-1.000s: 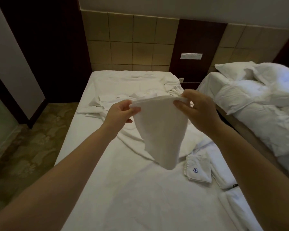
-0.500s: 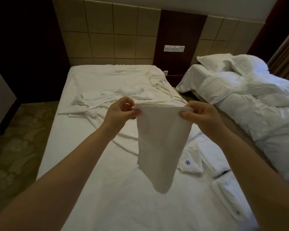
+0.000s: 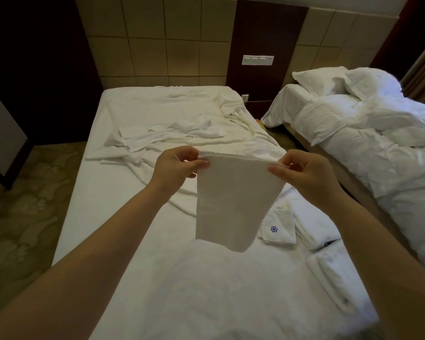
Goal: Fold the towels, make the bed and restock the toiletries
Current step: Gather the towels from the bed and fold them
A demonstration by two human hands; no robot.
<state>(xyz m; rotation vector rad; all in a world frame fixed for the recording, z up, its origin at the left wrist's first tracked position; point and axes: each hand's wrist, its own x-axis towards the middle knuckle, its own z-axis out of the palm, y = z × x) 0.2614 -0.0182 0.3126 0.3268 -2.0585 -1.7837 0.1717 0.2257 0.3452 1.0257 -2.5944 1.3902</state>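
Head camera shows my left hand [image 3: 179, 165] and right hand [image 3: 304, 173] each pinching a top corner of the white towel [image 3: 231, 200], fingers clamped on its doubled edge. It hangs above the middle of the bed [image 3: 108, 217]. A folded logo towel [image 3: 277, 229] lies near the bed's right edge.

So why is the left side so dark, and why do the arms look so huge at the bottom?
Head view: the right side is brighter, so the second bed glows while the left wall goes near black; the wide-angle lens curves the wall panels and swells the forearms; the held towel is sharp, the bottom right corner smeared.
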